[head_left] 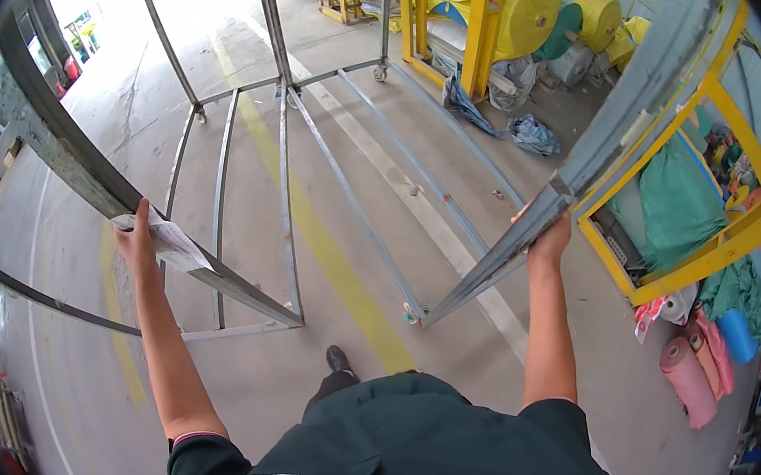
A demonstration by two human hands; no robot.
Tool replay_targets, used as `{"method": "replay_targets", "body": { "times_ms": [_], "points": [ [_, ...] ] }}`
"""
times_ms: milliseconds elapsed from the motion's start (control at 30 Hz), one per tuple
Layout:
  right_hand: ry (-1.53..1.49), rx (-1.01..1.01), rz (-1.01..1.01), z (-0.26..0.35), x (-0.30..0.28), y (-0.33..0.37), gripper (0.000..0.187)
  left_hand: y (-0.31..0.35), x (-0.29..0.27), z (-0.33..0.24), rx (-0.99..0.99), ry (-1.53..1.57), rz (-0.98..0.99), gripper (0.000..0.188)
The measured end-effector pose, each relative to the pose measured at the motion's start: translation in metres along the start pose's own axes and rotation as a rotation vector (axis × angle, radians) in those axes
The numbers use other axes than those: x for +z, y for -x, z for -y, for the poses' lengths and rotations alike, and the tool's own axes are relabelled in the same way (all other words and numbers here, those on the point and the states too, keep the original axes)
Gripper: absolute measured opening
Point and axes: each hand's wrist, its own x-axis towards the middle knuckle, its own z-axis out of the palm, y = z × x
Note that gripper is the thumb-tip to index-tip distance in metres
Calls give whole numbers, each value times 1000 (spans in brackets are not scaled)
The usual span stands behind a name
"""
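Note:
A large wheeled cart frame (336,172) of grey metal bars stands open in front of me, its long base bars running away from me. Around its near left post (247,293) my left hand (138,243) is closed, next to a white paper sheet (175,244) fixed to that post. My right hand (549,243) grips the near right post (489,273); some of its fingers are hidden behind the metal. Small casters show under the frame, one (380,72) at the far side and another (411,313) at the near right corner. My shoe (338,358) is on the floor behind the cart.
Yellow metal racks (485,34) hold large yellow-wrapped rolls (530,15) at the back right. Pink rolls (689,381) and green sheeting (680,201) lie to the right. Crumpled grey-blue bags (535,135) rest on the floor. Painted yellow lines (306,229) cross beneath the cart.

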Motion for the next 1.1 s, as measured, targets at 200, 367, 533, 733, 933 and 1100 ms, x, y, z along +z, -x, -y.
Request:
{"method": "replay_targets", "body": {
  "times_ms": [200,367,533,733,933,1100],
  "points": [
    [73,-21,-4,146,-198,90,38,200,-43,-110,-81,26,-1,37],
    [-23,-14,109,261,-378,158,42,366,-89,-200,-59,30,23,39],
    [-68,-5,-2,375,-515,253,41,521,-128,-309,-56,-12,27,35],
    [-91,4,86,477,-681,338,42,669,-172,-388,-32,-16,27,35],
    [-80,-60,67,573,-791,449,42,793,-235,-473,39,28,104,30],
    [-117,-3,146,631,-879,542,43,887,-282,-532,6,9,96,28]
  ]
}}
